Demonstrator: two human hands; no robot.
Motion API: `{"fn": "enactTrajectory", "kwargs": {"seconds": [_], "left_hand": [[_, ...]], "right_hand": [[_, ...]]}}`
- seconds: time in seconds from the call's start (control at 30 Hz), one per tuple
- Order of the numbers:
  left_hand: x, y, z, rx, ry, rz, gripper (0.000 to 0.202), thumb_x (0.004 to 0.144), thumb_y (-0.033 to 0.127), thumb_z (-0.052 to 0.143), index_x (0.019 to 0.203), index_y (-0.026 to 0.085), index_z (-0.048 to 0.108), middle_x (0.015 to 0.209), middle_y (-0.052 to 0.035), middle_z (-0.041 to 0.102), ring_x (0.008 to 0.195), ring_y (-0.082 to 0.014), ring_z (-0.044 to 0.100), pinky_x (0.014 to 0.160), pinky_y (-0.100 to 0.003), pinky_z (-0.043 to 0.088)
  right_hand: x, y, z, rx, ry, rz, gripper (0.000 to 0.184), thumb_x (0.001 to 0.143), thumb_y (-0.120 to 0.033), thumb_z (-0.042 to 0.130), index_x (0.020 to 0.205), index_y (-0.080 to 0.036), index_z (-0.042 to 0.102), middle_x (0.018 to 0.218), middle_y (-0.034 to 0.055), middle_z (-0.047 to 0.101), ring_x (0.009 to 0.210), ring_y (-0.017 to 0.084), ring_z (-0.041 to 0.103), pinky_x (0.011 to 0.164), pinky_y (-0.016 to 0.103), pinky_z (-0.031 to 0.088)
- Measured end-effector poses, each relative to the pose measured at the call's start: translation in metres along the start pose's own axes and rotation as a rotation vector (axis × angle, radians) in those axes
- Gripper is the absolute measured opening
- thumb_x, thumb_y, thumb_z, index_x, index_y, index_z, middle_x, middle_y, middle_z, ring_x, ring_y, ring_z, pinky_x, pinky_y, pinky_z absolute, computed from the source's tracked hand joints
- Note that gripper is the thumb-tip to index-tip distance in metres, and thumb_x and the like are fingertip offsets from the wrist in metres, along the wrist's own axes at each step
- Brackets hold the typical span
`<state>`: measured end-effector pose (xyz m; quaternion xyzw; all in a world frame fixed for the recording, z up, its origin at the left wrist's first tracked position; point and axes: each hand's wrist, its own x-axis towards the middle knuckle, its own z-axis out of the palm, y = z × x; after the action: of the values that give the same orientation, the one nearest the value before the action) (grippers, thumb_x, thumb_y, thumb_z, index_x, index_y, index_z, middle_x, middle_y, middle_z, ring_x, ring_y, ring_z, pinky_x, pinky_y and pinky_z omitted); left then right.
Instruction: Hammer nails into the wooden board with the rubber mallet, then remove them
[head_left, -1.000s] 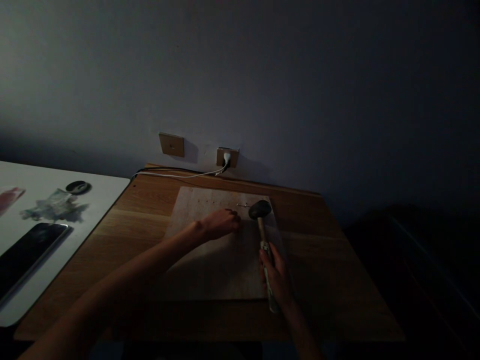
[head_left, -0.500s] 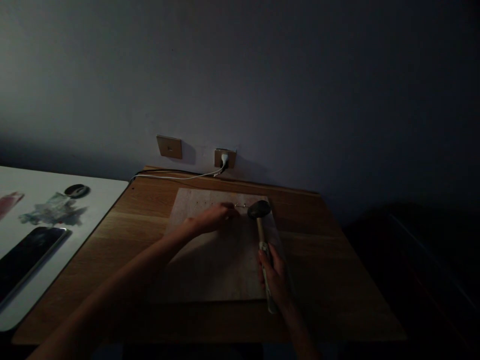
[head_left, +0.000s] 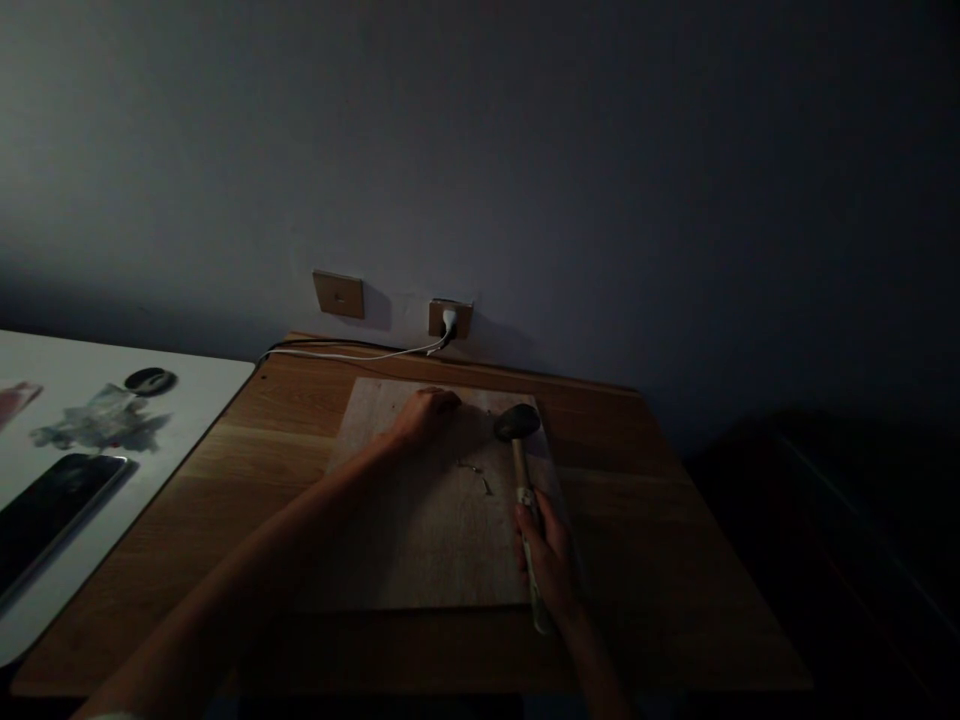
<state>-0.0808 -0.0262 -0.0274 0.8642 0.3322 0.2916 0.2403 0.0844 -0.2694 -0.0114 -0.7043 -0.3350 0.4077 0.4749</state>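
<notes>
My right hand (head_left: pixel 551 550) is wrapped round the handle of a mallet (head_left: pixel 517 423) with a dark, rounded head, which is over the right part of a pale wooden board (head_left: pixel 420 560). Near the board's far edge is my left hand (head_left: pixel 427 412), its fingers curled and pointing right; whatever they hold, if anything, is hidden. Between the hands, small shiny metal pieces (head_left: pixel 486 487), which look like screws or nails, lie on the board. A few small dark marks show along the board's far side.
The board rests on a brown wooden table (head_left: pixel 660 560) against the wall. On a white surface (head_left: pixel 187 375) at left are a phone-like black slab (head_left: pixel 56 510), a clear plastic bag (head_left: pixel 105 420) and a dark round roll (head_left: pixel 148 381). Cables (head_left: pixel 360 354) run to a wall socket (head_left: pixel 451 318).
My left hand has shifted slightly left and away from me. Small metal pieces now lie mid-board, nearer me; the shiny bits seen by the far edge are gone from there. The mallet barely moved.
</notes>
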Motion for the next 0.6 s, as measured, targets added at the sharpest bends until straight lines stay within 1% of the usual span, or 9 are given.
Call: {"fn": "enactTrajectory", "kwargs": {"seconds": [0.2,0.3,0.37,0.43,0.5,0.6], "left_hand": [[0.0,-0.003,0.003,0.03,0.003,0.04,0.022,0.086,0.014,0.058,0.098,0.017,0.076,0.098,-0.0082,0.073,0.092,-0.0194,0.067,0.088,-0.031,0.053],[0.001,-0.004,0.004,0.025,0.01,0.03,0.02,0.087,0.015,0.058,0.097,0.017,0.075,0.095,-0.0082,0.073,0.089,-0.0189,0.068,0.085,-0.03,0.052],[0.001,-0.006,0.005,0.018,0.025,0.007,0.023,0.087,0.014,0.057,0.102,0.016,0.074,0.093,-0.0083,0.073,0.087,-0.0189,0.068,0.083,-0.029,0.052],[0.0,-0.008,0.006,0.008,0.04,-0.014,0.031,0.085,0.013,0.057,0.112,0.016,0.071,0.094,-0.0076,0.074,0.085,-0.0182,0.068,0.081,-0.029,0.052],[-0.001,-0.009,0.007,-0.007,0.043,-0.023,0.039,0.082,0.011,0.057,0.12,0.016,0.066,0.092,-0.0053,0.074,0.083,-0.017,0.068,0.079,-0.027,0.052],[-0.002,-0.008,0.007,-0.028,0.043,-0.024,0.043,0.081,0.01,0.056,0.123,0.016,0.062,0.089,-0.004,0.074,0.081,-0.0166,0.069,0.078,-0.027,0.052]], "right_hand": [[-0.001,-0.003,0.0,0.0,-0.015,0.032,0.053,0.079,-0.072,0.06,0.096,-0.022,0.055,0.056,-0.0094,0.043,0.039,0.007,0.039,0.031,0.016,0.033],[0.0,-0.004,0.001,-0.004,-0.028,0.053,0.054,0.079,-0.071,0.061,0.101,-0.022,0.055,0.056,-0.01,0.042,0.039,0.007,0.038,0.031,0.015,0.032],[0.001,-0.006,0.002,-0.01,-0.028,0.06,0.056,0.078,-0.071,0.061,0.105,-0.022,0.055,0.055,-0.0107,0.042,0.038,0.007,0.037,0.031,0.015,0.031],[0.005,-0.01,0.006,-0.019,-0.033,0.033,0.055,0.079,-0.07,0.061,0.105,-0.022,0.055,0.056,-0.0107,0.043,0.038,0.007,0.037,0.031,0.016,0.031],[0.01,-0.017,0.011,-0.037,-0.061,-0.01,0.05,0.082,-0.068,0.06,0.101,-0.022,0.055,0.057,-0.0104,0.044,0.038,0.006,0.037,0.032,0.016,0.032],[0.02,-0.028,0.021,-0.06,-0.122,-0.089,0.044,0.087,-0.064,0.057,0.098,-0.021,0.055,0.057,-0.0101,0.044,0.037,0.006,0.037,0.031,0.016,0.032]]}}
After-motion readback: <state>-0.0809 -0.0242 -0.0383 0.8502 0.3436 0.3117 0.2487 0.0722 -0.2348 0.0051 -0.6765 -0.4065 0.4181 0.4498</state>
